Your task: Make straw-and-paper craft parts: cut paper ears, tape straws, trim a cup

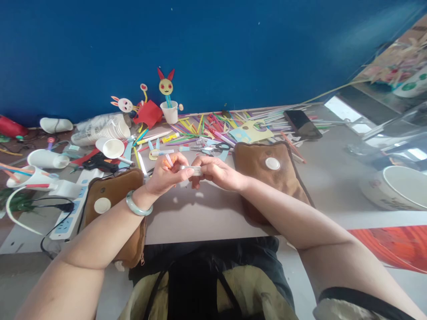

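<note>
Left fingers [187,174], right fingers [208,169]: pinched closed on small pale piece [197,170], bench [196,220] below them. Step: apparently two-handed handling; next move likely needs steady pinch.

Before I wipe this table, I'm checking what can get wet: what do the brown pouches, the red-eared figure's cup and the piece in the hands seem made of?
Brown pouches: probably plush fabric, matte, with seamed edges. Cup: likely paper, matte, white and tapered. Held piece: pale, perhaps paper or plastic, finish unclear; the left hand and right hand cover much.
</note>
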Demonstrator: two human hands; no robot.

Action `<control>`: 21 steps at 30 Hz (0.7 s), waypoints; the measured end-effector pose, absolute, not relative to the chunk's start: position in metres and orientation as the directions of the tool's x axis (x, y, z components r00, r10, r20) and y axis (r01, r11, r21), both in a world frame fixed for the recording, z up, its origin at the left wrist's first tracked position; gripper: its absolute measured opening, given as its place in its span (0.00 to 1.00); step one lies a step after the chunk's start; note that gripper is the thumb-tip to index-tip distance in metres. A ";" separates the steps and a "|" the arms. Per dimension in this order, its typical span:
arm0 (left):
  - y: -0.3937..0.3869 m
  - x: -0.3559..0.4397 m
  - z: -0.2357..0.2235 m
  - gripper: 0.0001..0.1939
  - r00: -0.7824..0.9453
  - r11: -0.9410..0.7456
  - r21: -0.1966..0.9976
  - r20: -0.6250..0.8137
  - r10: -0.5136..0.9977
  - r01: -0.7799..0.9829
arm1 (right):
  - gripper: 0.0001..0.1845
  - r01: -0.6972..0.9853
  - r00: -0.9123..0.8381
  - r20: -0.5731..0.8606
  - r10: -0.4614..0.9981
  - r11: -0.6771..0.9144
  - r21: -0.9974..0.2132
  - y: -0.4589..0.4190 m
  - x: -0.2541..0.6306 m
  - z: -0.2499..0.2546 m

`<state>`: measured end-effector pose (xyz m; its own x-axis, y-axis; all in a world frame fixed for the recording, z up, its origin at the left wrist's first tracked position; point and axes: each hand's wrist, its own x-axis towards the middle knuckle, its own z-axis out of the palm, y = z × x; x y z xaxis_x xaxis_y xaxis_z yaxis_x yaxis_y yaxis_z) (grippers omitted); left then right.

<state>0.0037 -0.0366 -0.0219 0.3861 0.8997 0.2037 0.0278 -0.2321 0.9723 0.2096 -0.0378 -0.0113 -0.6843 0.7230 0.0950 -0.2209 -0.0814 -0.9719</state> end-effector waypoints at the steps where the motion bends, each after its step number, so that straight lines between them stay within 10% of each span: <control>1: -0.036 0.004 -0.022 0.17 0.386 -0.233 0.972 0.208 0.899 0.019 | 0.07 -0.228 -0.685 0.102 0.721 -0.079 -0.970 -0.038 0.209 -0.012; 21: -0.037 0.008 -0.021 0.15 0.336 -0.309 0.951 0.293 0.895 -0.006 | 0.06 -0.289 -0.664 0.150 0.733 -0.067 -0.955 -0.033 0.208 -0.018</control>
<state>0.0076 -0.0369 -0.0208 0.3359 0.8952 0.2929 -0.0065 -0.3087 0.9511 0.2081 -0.0334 -0.0181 -0.6638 0.7328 0.1496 -0.2888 -0.0666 -0.9551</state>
